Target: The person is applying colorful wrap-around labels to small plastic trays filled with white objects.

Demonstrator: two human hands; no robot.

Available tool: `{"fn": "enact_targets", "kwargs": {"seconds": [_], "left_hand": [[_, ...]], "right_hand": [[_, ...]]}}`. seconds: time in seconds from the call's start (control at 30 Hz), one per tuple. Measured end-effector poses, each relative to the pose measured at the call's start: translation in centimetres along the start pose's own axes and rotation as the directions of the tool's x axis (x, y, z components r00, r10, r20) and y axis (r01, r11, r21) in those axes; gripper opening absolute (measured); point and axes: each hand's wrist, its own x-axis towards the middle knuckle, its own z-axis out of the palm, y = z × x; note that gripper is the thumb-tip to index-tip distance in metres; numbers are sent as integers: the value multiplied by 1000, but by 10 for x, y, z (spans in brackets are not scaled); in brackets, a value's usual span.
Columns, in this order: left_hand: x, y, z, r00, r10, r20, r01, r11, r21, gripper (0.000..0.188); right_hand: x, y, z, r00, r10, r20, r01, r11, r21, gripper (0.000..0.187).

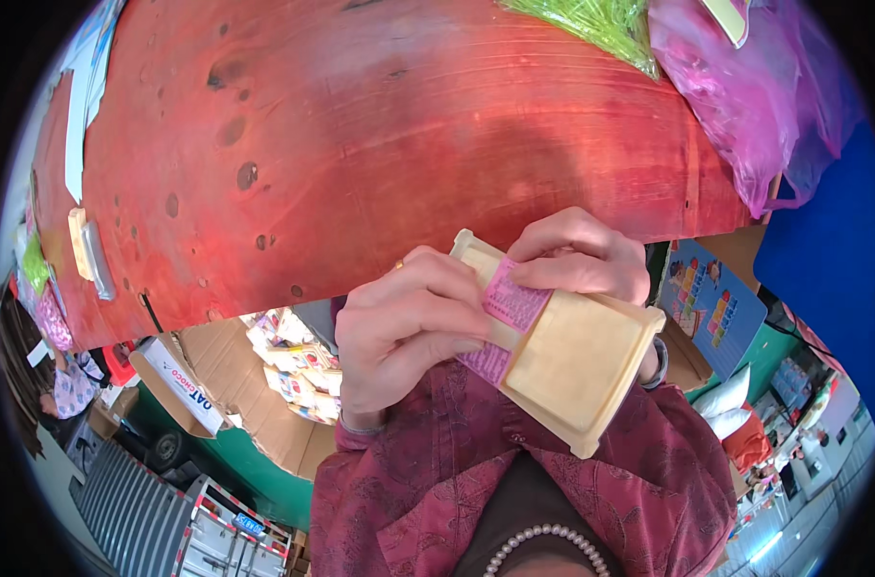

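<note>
In front of my chest, between both hands, is a shallow cream-coloured tray-like box [582,361], tilted, its corners flared. A pink printed paper band [517,294] lies across it. My left hand [409,327] is closed around the box's left side, with fingers and thumb on the band. A small pale strip [504,334] shows by the left thumb; I cannot tell if it belongs to the box. Along the upper edge, my right hand [582,255] is closed too, its fingertips pressing on the band. What lies under the fingers is hidden.
A red wooden table [361,144] fills the area ahead. Bundled green strands [601,29] and a pink plastic bag [736,106] lie at its far right. More cream packs [82,245] sit at the left. Below the edge, a cardboard box [226,370] holds several small printed packets [298,365].
</note>
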Motion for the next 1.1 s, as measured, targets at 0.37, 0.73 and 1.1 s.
{"fn": "enact_targets", "kwargs": {"seconds": [0.37,0.73,1.1], "left_hand": [[7,13,4,959,-260,-114,273,954,123,30],[3,2,4,948,-272,-162,291,950,109,38],[2,-2,-1,965,-247,-84,259,946,196,31]], "right_hand": [[-5,3,11,992,-85,-95,76,993,-94,26],[-5,-1,9,1000,-21,-10,21,999,-39,30],[-10,1,15,1000,-2,-10,1,999,-47,26]]}}
